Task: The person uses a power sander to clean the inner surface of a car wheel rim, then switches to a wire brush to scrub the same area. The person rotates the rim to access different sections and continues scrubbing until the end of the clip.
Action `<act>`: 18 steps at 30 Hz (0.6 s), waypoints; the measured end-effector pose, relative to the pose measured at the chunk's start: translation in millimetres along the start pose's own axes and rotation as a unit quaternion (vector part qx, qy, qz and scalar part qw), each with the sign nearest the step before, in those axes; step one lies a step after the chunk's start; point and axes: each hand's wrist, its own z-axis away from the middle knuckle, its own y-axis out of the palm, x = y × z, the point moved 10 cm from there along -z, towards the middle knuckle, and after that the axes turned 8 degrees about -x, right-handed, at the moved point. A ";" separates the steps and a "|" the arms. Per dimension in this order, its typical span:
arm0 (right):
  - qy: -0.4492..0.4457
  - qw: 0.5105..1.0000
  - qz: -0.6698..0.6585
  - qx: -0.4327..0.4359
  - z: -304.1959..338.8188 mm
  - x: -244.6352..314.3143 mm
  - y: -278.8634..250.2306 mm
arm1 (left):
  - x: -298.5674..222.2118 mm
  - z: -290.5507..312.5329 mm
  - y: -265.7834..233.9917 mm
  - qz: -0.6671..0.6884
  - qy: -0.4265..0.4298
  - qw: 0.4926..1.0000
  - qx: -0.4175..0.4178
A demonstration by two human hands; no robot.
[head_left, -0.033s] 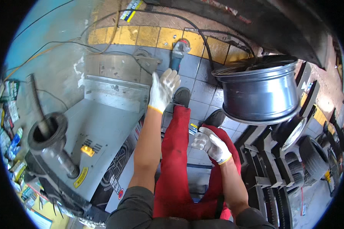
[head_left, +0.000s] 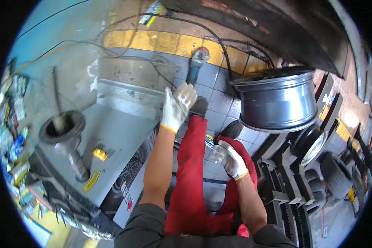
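Note:
Both of my hands wear white knit work gloves with yellow cuffs. My left hand (head_left: 179, 106) is raised over the tiled floor beside a grey metal machine (head_left: 120, 113), fingers stretched and holding nothing. Just beyond its fingertips an angle grinder (head_left: 196, 66) with a blue-green body lies on the tiles. Lower down, my right hand (head_left: 230, 160) hovers at my right knee, its fingers loosely bent and apart, with nothing visible in them. A bare silver wheel rim (head_left: 279, 103) rests on its side to the right, apart from both hands.
Black cables (head_left: 194, 21) loop across the floor ahead. A dark metal frame (head_left: 283, 177) stands at the right, with tyres (head_left: 335, 175) past it. On the machine at left stands a dark metal cylinder (head_left: 62, 128) with a rod inside. Packets (head_left: 20, 140) crowd the far left.
The whole view has turned slightly, so the machine and grinder sit a little further right and lower. My left hand stays raised; my right hand stays near the knee.

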 end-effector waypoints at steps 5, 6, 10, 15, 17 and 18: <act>-0.285 0.867 0.389 -0.122 118.9 41.7 81.7 | 55.7 172.0 -33.0 -0.090 0.014 0.996 0.012; -0.328 0.836 0.418 -0.138 146.4 59.0 128.9 | 96.4 199.9 -28.6 -0.080 -0.015 0.997 -0.018; -0.388 0.557 0.734 -0.037 175.0 80.7 183.1 | 150.4 360.7 89.3 0.011 -0.084 0.991 0.106; -0.069 0.536 0.811 -0.224 201.7 214.6 -27.0 | 42.1 522.6 149.6 -0.197 0.075 0.948 0.239; -0.173 0.760 0.555 -0.292 224.6 241.3 -72.1 | -9.4 537.3 85.5 -0.425 0.225 0.877 0.024; -0.175 0.772 0.571 -0.219 237.3 239.7 -43.1 | -28.3 556.3 60.9 -0.441 0.197 0.875 -0.041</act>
